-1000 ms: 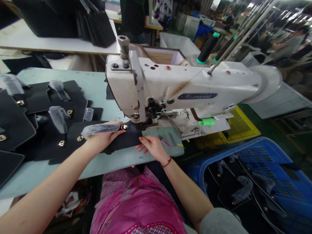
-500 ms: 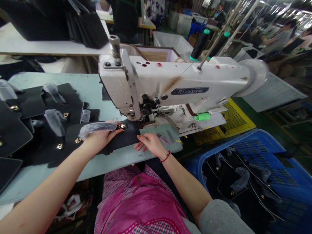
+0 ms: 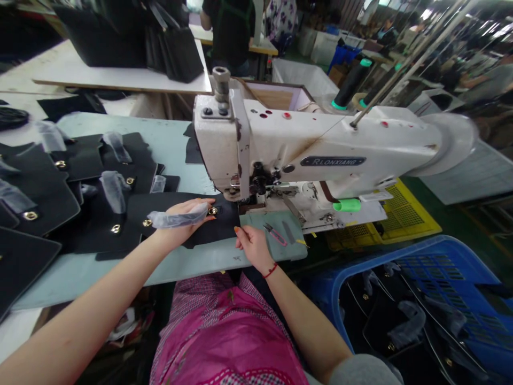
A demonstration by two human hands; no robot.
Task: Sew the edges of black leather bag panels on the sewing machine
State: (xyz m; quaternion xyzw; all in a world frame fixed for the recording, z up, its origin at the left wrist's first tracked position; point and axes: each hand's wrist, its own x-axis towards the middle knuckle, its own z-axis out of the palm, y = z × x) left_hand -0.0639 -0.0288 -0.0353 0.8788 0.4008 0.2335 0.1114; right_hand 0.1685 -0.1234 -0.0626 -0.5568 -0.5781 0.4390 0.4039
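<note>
A black leather panel (image 3: 224,224) lies on the pale green sewing table, its far right edge by the needle area of the white sewing machine (image 3: 276,139). My left hand (image 3: 176,227) rests on the panel with fingers stretched out, thumb and forefinger either side of a gold clasp (image 3: 212,211). A plastic-wrapped handle (image 3: 180,216) loops over the back of that hand. At the panel's near right corner, my right hand (image 3: 253,245) pinches the edge, thumb on top and other fingers curled in. Pink thread snips (image 3: 276,234) lie just right of it.
Several black panels with wrapped handles (image 3: 114,190) cover the table's left. A blue basket (image 3: 340,278) holding similar pieces stands at the right, near a yellow crate (image 3: 417,214). Black bags (image 3: 176,51) sit on a white table behind. People are further back.
My right hand's fingers have curled in and closed at the panel's corner. My left hand stays on the panel near the clasp. The whole view has shifted, with the machine now further right.
</note>
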